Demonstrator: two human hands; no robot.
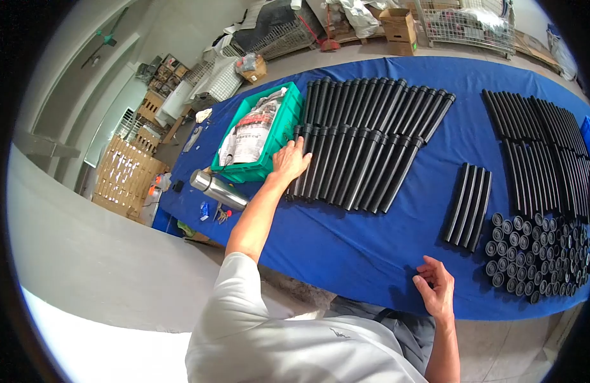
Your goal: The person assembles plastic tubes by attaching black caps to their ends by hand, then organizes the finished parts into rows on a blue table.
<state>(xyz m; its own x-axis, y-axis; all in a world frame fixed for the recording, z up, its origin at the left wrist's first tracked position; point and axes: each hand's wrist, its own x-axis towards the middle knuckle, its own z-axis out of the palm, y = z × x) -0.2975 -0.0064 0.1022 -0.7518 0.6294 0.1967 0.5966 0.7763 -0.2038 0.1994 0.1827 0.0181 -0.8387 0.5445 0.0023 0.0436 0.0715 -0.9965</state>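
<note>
My left hand reaches to the left end of a row of black tubes with capped ends. Its fingers are spread and touch the outermost tubes near their caps; I see no grip around one. A second row of capped tubes lies just behind. Over the table's near edge hovers my right hand, its fingers loosely bent and apart, with nothing visible in it. Beyond that hand lie several uncapped black tubes, side by side. To its right is a cluster of round black caps.
A green crate holding printed plastic bags stands left of the tubes on the blue cloth. A steel flask lies beside it. More black tubes fill the right side. Cardboard boxes and wire cages stand behind.
</note>
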